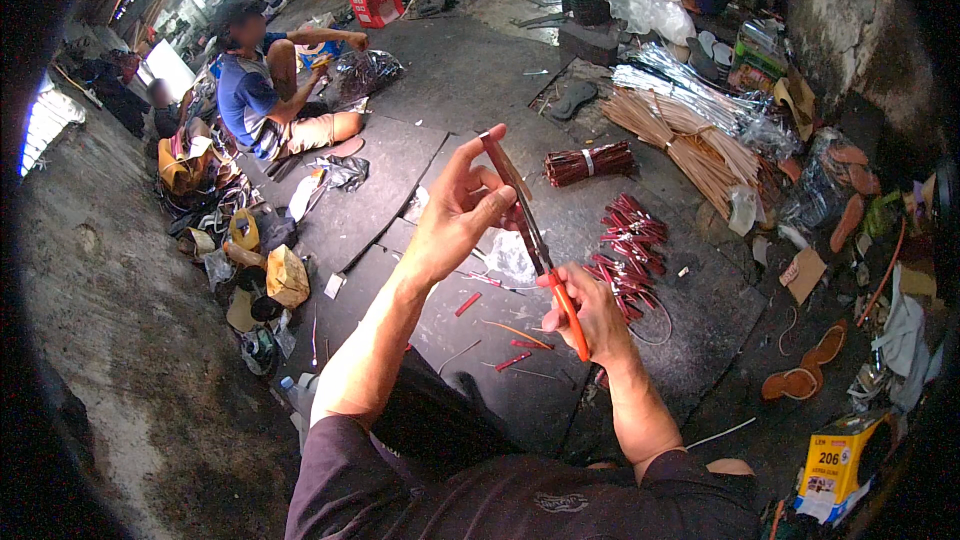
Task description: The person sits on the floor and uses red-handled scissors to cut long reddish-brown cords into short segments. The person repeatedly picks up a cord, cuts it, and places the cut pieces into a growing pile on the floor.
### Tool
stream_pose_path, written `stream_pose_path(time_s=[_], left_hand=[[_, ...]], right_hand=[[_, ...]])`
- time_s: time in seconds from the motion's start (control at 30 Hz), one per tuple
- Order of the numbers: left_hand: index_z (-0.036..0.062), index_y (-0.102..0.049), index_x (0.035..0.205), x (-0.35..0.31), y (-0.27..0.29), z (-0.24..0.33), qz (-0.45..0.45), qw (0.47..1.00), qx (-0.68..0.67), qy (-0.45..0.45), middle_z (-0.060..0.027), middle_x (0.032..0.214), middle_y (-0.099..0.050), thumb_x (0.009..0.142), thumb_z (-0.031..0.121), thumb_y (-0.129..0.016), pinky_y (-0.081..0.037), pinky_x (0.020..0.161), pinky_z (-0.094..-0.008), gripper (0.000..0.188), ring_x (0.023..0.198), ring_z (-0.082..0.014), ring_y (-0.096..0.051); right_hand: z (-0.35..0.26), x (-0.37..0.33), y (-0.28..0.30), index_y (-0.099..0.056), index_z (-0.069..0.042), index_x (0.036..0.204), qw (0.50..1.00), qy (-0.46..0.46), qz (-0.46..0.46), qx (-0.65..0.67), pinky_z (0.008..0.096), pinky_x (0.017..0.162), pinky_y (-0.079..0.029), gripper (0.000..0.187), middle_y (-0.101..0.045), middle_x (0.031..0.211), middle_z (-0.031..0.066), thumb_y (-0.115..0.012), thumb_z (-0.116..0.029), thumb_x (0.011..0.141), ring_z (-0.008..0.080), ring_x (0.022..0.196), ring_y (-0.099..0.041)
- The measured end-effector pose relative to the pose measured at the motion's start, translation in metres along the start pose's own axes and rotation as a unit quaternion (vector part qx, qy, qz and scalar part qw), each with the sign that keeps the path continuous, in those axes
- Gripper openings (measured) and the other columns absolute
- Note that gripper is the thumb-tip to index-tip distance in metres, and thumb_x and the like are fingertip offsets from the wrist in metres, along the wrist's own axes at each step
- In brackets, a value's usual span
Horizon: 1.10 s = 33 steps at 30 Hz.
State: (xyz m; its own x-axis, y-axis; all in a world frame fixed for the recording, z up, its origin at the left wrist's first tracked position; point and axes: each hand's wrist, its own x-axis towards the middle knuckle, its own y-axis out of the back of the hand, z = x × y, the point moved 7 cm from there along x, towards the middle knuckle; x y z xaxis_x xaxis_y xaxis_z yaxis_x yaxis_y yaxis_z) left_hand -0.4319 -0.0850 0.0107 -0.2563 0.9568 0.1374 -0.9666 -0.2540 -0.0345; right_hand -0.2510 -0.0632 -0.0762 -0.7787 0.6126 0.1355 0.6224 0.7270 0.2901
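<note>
Strip (506,166) points to eleven o'clock, pinched by the left hand (460,210), probably to steady it for scissors (566,312) clamped in the right hand (592,315).

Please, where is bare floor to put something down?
Bare patches: the dark floor between the seated co-worker in blue and the dark shoe sole; also between the dark-red strip pile and the brown sandal. Crowded: left of the right hand, with scattered dark-red scraps, and along the right wall, with tan strips.
</note>
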Motion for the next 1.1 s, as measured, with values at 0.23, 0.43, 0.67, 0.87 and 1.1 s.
stream_pose_path(time_s=[0.23,0.43,0.67,0.87,1.1], left_hand=[[0.0124,-0.027,0.154,-0.001,-0.006,-0.003,-0.014,0.999,0.029,-0.005,-0.0015,0.088,-0.057,0.094,0.010,-0.065,-0.058,0.075,-0.0323,0.071,0.086,-0.0145,-0.063],[0.0079,-0.035,0.150,0.001,-0.002,-0.009,0.009,0.999,0.038,0.004,-0.0010,0.091,-0.058,0.095,0.012,-0.063,-0.055,0.080,-0.0309,0.062,0.086,-0.0132,-0.063],[0.0038,-0.061,0.113,0.008,0.039,-0.029,0.104,0.990,-0.086,0.039,-0.0040,0.100,-0.064,0.097,0.017,-0.057,-0.053,0.082,-0.0312,0.021,0.086,-0.0129,-0.063],[0.0024,-0.057,0.117,0.014,0.042,-0.037,0.099,0.984,-0.135,0.069,-0.0091,0.102,-0.065,0.098,0.017,-0.055,-0.052,0.083,-0.0311,0.024,0.090,-0.0163,-0.065],[0.0039,-0.059,0.114,0.014,0.023,-0.039,0.059,0.992,-0.083,0.078,-0.0083,0.104,-0.066,0.099,0.021,-0.058,-0.053,0.087,-0.0328,0.022,0.095,-0.0158,-0.065]], right_hand=[[-0.001,0.002,0.002,-0.058,-0.001,0.104,0.997,0.075,0.031,-0.013,0.0363,0.065,-0.051,0.066,-0.065,0.081,0.0117,-0.072,-0.061,0.080,0.0258,0.074,-0.067],[0.005,0.001,0.001,-0.059,-0.003,0.104,0.997,0.066,0.036,0.036,0.0324,0.059,-0.049,0.049,-0.066,0.083,0.0071,-0.069,-0.049,0.088,0.0182,0.069,-0.063],[0.145,0.022,0.086,-0.061,-0.001,0.115,0.956,-0.109,0.264,0.069,0.0327,0.086,-0.049,0.026,-0.067,0.105,0.0093,-0.059,-0.020,0.097,0.0183,0.098,-0.062],[0.304,-0.101,0.198,-0.051,-0.001,0.134,0.787,-0.408,0.257,-0.385,0.0477,0.098,-0.047,0.058,-0.058,0.128,0.0250,-0.061,-0.037,0.090,0.0401,0.122,-0.056],[0.263,-0.116,0.206,-0.067,0.000,0.113,0.719,-0.385,0.301,-0.495,0.0440,0.089,-0.051,0.047,-0.061,0.123,0.0215,-0.069,-0.038,0.086,0.0350,0.105,-0.064]])
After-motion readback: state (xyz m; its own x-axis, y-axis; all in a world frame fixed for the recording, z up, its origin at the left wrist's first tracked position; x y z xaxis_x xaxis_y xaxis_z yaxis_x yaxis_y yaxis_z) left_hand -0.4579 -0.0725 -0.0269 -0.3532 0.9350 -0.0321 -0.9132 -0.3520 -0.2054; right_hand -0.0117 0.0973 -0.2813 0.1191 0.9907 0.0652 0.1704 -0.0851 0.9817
